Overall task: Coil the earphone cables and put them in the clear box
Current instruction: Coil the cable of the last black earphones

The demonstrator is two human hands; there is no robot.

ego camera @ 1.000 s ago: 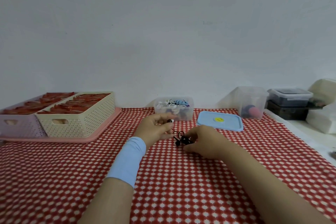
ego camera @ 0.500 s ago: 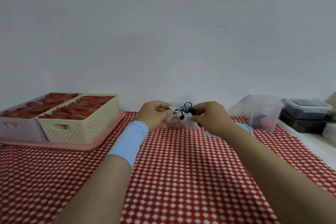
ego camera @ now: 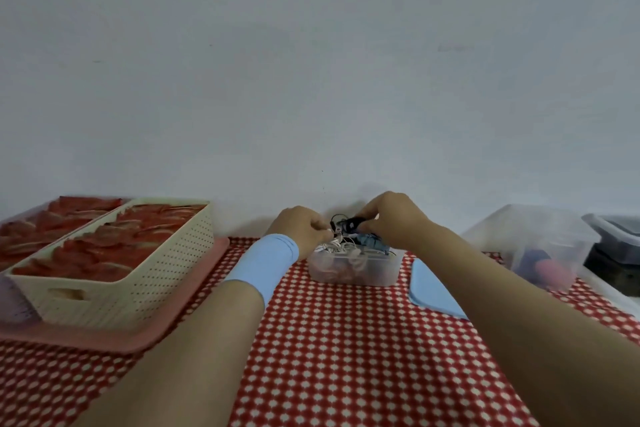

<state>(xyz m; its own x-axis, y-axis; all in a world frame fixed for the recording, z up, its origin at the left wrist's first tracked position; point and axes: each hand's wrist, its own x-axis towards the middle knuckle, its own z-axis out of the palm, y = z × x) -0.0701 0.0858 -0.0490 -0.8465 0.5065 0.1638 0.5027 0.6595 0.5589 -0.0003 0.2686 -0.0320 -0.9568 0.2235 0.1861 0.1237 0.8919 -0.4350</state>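
Placing step: by my reading, the coiling looks done and the bundle is being carried to the box; it is not yet inside.
Left hand (ego camera: 301, 230): fingers curled, pinching the left end of the black earphone cable (ego camera: 348, 225); a blue wristband (ego camera: 266, 263) sits on the forearm.
Black earphone cable: a small coiled bundle held between both hands, in the air just above the far rim of the clear box (ego camera: 353, 272).
Right hand (ego camera: 398, 222): fingertips pinched on the right side of the same bundle.
Next move: lowering the coil into the box and letting go with both hands together, gently, since a loose coil could spring open or catch on the cables already there.
Pink tray (ego camera: 138, 340): on the left of the counter (ego camera: 346, 357), carrying two baskets side by side.
Pale basket (ego camera: 14, 305): far left, partly cut off, filled with red pieces; what they are I cannot tell.
Cream basket (ego camera: 131, 284): perforated walls, also filled with red pieces (ego camera: 104, 243).
Clear box: middle of the counter, open, holding white and blue cables (ego camera: 349, 248) heaped to the rim.
Blue lid (ego camera: 433, 291): flat on the counter just right of the clear box.
Large clear tub (ego camera: 533, 236): further right, with blurred blue and pink things inside.
Dark box (ego camera: 616, 243): far right edge; contents not visible.
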